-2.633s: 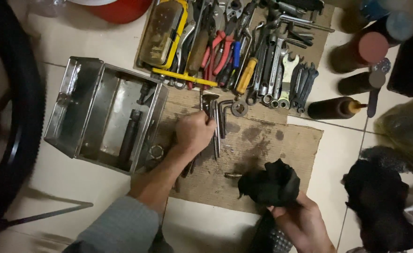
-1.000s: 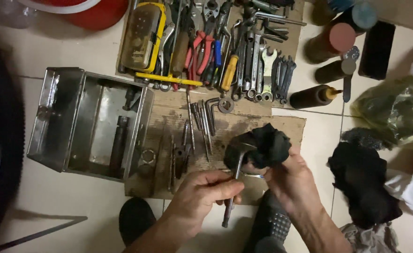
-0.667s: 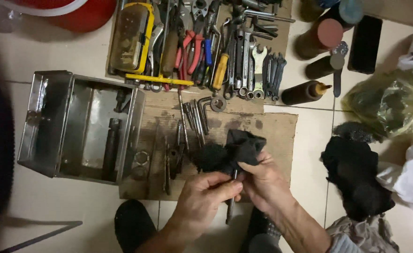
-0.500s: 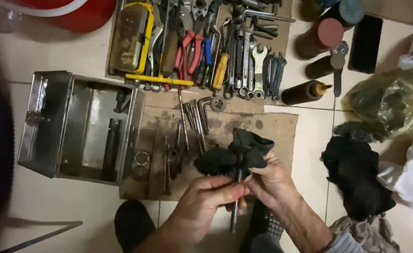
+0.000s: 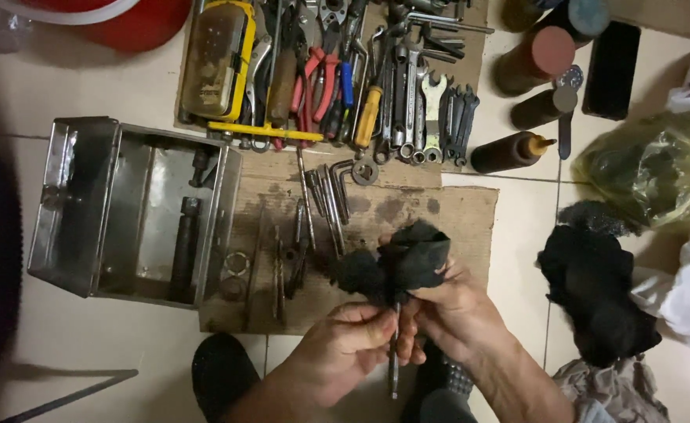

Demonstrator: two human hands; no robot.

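**Rod wiped over the cardboard**

An open grey metal toolbox (image 5: pixel 129 211) sits left of the stained brown cardboard sheet (image 5: pixel 439 215). Above its near edge, the right hand (image 5: pixel 458 301) clutches a crumpled black rag (image 5: pixel 396 262) — wrapped around a thin dark metal rod (image 5: pixel 393 360), which the left hand (image 5: pixel 345 345) pinches.

Pale tiled floor (image 5: pixel 94 345) (grey grout lines), dim light

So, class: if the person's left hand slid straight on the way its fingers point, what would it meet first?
The left hand points right, toward the thin metal rod it pinches; just beyond lies the right hand gripping the black rag. Depth is hard to judge.
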